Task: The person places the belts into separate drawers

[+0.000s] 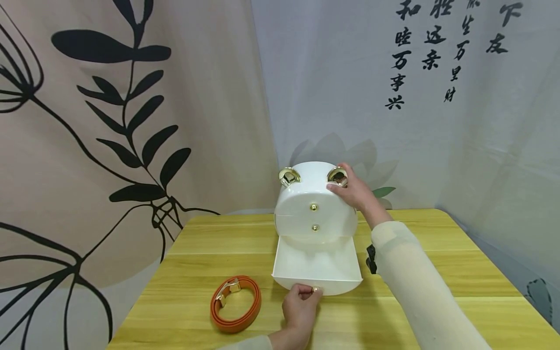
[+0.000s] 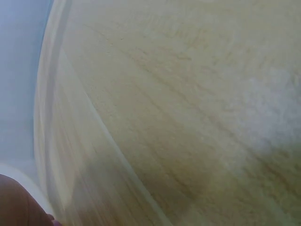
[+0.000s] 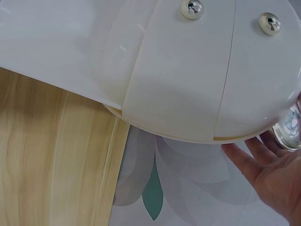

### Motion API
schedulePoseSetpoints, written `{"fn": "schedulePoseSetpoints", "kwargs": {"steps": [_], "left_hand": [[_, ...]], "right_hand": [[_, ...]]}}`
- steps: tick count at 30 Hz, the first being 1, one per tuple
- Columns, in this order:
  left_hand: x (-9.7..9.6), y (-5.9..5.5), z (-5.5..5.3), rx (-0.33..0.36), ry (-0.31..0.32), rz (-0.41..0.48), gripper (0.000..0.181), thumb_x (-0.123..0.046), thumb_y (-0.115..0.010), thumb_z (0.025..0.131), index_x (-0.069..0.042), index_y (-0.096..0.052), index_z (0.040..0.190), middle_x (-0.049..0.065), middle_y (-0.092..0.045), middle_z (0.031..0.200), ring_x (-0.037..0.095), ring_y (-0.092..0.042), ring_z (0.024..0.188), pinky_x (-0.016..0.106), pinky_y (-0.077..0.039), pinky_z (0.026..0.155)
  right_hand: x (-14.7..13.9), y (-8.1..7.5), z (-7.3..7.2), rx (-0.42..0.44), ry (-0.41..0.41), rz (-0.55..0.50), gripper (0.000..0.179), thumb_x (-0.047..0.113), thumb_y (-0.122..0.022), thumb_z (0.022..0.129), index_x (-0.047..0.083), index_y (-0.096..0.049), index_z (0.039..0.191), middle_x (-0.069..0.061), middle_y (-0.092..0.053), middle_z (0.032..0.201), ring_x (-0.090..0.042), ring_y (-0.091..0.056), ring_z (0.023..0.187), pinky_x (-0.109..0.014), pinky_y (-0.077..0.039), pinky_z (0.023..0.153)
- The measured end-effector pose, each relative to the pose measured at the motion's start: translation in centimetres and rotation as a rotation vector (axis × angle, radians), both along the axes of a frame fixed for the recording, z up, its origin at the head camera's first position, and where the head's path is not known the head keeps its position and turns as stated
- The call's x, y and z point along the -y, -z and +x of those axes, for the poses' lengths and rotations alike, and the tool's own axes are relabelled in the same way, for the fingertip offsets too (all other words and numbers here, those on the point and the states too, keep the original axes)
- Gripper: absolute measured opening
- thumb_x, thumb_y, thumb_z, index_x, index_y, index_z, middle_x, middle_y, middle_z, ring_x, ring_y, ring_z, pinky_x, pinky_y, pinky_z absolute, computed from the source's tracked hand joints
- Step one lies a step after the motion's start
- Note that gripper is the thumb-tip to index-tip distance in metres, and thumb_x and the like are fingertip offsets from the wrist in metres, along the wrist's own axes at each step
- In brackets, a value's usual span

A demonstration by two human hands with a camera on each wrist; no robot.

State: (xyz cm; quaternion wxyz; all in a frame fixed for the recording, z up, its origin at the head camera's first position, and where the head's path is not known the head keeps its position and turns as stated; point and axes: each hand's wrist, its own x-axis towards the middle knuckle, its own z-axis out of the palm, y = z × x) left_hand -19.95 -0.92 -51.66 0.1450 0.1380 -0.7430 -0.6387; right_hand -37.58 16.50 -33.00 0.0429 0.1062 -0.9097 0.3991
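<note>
A white rounded drawer box [image 1: 293,197] with two gold ear-like fittings [image 1: 289,176] stands near the table's far edge. Its lowest drawer [image 1: 317,260] is pulled out toward me, while the two drawers above, each with a gold knob [image 3: 269,23], are closed. My left hand [image 1: 300,311] pinches the pulled-out drawer's front knob [image 1: 315,289]. At the box's upper right, my right hand [image 1: 356,192] grips around the gold fitting, thumb on the front. Its fingers lie against the box edge in the right wrist view. Only a dark edge of the left hand shows in the left wrist view.
A coiled orange strap [image 1: 254,306] with gold clasps lies on the wooden table [image 1: 192,272], left of my left hand. Printed fabric [image 1: 218,97] hangs behind the table and close behind the box. A small black object [image 1: 371,259] shows at my right sleeve.
</note>
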Motion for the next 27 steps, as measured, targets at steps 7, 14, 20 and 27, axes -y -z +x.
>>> {"fn": "schedulePoseSetpoints", "kwargs": {"steps": [7,14,20,27], "left_hand": [[0.5,0.4,0.2,0.020,0.070,-0.003,0.023,-0.013,-0.084,0.074,-0.007,-0.063,0.081,-0.004,-0.063,0.072,0.010,-0.056,0.067,0.023,-0.046,0.060],[1.7,0.4,0.9,-0.009,0.144,-0.019,0.021,-0.015,-0.083,0.077,-0.009,-0.063,0.081,-0.004,-0.061,0.076,0.011,-0.056,0.072,0.022,-0.047,0.062],[2.4,-0.5,0.7,-0.016,0.216,0.041,0.017,-0.013,-0.080,0.081,-0.006,-0.065,0.083,-0.002,-0.062,0.076,0.010,-0.056,0.071,0.022,-0.046,0.062],[3.5,-1.8,0.4,0.017,0.332,0.073,0.015,-0.012,-0.075,0.087,-0.001,-0.065,0.090,0.000,-0.063,0.076,0.011,-0.057,0.071,0.020,-0.046,0.061]], "right_hand": [[-0.1,0.1,-0.1,0.002,-0.001,-0.001,0.079,0.042,-0.058,0.099,0.024,-0.009,0.158,-0.030,-0.032,0.152,-0.052,-0.040,0.130,-0.065,-0.035,0.102],[-0.1,0.1,0.0,0.003,0.005,0.003,0.078,0.043,-0.058,0.099,0.025,-0.010,0.158,-0.030,-0.031,0.153,-0.052,-0.040,0.130,-0.066,-0.035,0.102],[-0.2,0.1,0.0,-0.001,0.006,-0.005,0.078,0.042,-0.059,0.099,0.025,-0.010,0.158,-0.029,-0.032,0.152,-0.052,-0.040,0.130,-0.065,-0.035,0.102],[-0.1,0.1,0.0,-0.008,0.002,-0.003,0.079,0.043,-0.058,0.099,0.024,-0.010,0.158,-0.028,-0.031,0.154,-0.051,-0.039,0.131,-0.065,-0.034,0.103]]}}
